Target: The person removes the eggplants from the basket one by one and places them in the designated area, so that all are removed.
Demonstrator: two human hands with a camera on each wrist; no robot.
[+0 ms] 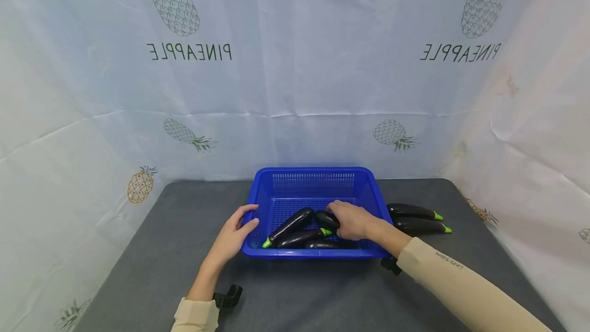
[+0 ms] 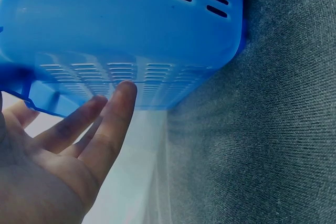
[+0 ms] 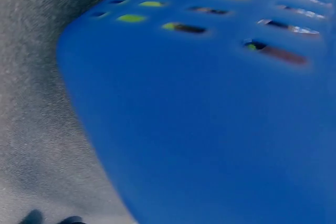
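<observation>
A blue plastic basket (image 1: 313, 253) stands on the dark tabletop with several glossy eggplants inside. My right hand (image 1: 355, 220) reaches over its right side and grips an eggplant (image 1: 326, 219), covering that one's right end. Close by in the basket lie an eggplant (image 1: 291, 225) slanting left, one (image 1: 297, 239) below it and another (image 1: 329, 244) along the front wall. At the left rim rests my left hand (image 1: 234, 234), thumb and index finger over the edge. The left wrist view shows its other fingers (image 2: 107, 142) straight and spread beside the basket's slotted outer wall (image 2: 131, 30).
Just right of the basket, two eggplants, one farther back (image 1: 412, 211) and one nearer (image 1: 419, 226), lie side by side on the tabletop (image 1: 313, 296). Pale cloth (image 1: 313, 86) with pineapple prints hangs behind and at both sides. The basket's outer wall (image 3: 210, 119) fills most of the right wrist view.
</observation>
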